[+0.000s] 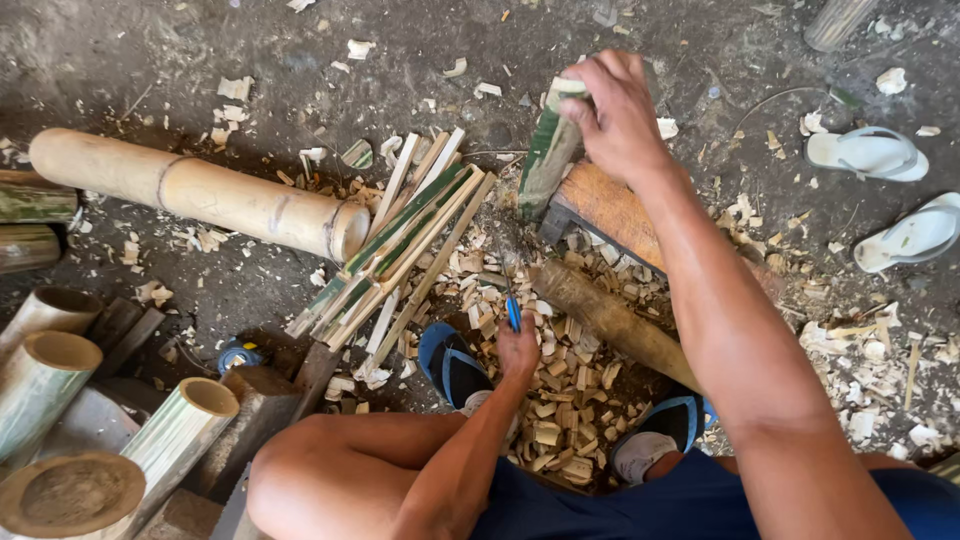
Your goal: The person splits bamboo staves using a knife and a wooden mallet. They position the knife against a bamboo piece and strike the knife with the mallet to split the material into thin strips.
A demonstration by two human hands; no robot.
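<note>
1. Looking straight down past bare knees at a dirt floor (180, 60), with pale bamboo chips (560, 390) lying thickly from the centre out towards 4 o'clock.
2. Closing the right hand (615, 115), up at 1 o'clock, over the top end of a short green-skinned bamboo piece (545, 160), fingers wrapped tight around it.
3. Standing that bamboo piece nearly upright, leaning slightly, with its lower end resting at the edge of a reddish wooden block (610, 210) just below the hand.
4. Clamping the left hand (518, 348), at dead centre, around a blue-handled tool (513, 312) that is pointing up towards 12 o'clock; not showing clearly whether the thin blade is touching the bamboo piece.
5. Resting a thick brown wooden club (610, 320) across the chips, between the block and the feet.
6. Wearing blue sandals (455, 365) at 6 o'clock, toes sitting just beside the left hand.
7. Lying at 9 to 10 o'clock: a long tan bamboo pole (200, 190), with a fan of split slats (400, 245) leaning beside its cut end.
8. Standing at 8 o'clock: several cut bamboo tubes (45, 375); lying at 3 o'clock, well apart: white sandals (870, 152).
9. Judging the hazards: risking a cut to the gripping fingers if the blade jumps along the grain; risking the piece kicking off the block edge because of its lean; risking a slip towards the toes, being so near the tool hand.
</note>
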